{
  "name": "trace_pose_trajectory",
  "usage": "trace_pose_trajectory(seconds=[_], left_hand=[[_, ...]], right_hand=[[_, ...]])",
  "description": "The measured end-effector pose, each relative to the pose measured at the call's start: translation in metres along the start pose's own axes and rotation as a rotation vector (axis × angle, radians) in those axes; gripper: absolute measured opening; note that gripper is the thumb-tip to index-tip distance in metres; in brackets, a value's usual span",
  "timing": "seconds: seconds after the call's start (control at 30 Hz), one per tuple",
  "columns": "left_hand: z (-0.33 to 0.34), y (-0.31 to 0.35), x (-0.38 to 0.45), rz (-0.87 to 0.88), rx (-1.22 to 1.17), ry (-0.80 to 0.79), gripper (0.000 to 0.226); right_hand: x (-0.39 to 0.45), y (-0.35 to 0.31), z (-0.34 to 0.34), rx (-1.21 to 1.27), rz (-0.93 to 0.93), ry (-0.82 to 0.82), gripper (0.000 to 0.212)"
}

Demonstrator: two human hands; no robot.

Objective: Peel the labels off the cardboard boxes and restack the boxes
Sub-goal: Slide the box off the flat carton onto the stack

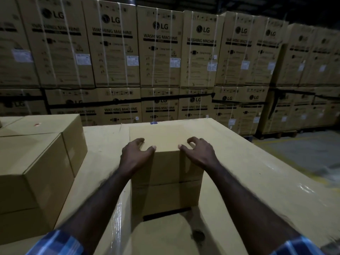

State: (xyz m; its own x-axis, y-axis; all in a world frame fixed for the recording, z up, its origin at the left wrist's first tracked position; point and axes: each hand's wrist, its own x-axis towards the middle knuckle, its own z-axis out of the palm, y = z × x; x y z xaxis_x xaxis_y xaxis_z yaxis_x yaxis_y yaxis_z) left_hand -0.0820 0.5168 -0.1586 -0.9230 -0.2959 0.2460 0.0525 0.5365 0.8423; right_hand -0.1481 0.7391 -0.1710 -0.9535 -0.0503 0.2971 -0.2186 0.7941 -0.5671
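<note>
Left hand (135,153) and right hand (197,150), fingers loosely curled, rest on small box's (165,173) near top edge, likely squaring it.

1 head view, facing forward and down

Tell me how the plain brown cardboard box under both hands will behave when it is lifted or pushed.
The plain brown cardboard box probably stays stiff: its edges look straight and square. It may slide rather than tip, since it sits flat on the box below. Its smooth faces could be slippery for the left hand and right hand, which touch only its top corners. Weight cannot be judged.
</note>
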Motion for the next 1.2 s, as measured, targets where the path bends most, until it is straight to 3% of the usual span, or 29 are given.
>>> trace_pose_trajectory(seconds=[0.2,0.37,0.7,1.2], left_hand=[[0.044,0.06,0.011,0.09,-0.02,0.055,0.065],[0.12,0.119,0.019,0.174,-0.063,0.095,0.065],[0.305,0.226,0.05,0.183,-0.063,0.063,0.068],[0.458,0.254,0.095,0.09,-0.004,-0.005,0.069]], right_hand=[[0.031,0.034,-0.063,0.018,-0.054,0.131,0.067],[0.065,0.094,-0.133,0.048,-0.09,0.234,0.072],[0.141,0.259,-0.248,0.026,-0.041,0.225,0.056],[0.217,0.415,-0.251,0.119,0.07,0.093,0.049]])
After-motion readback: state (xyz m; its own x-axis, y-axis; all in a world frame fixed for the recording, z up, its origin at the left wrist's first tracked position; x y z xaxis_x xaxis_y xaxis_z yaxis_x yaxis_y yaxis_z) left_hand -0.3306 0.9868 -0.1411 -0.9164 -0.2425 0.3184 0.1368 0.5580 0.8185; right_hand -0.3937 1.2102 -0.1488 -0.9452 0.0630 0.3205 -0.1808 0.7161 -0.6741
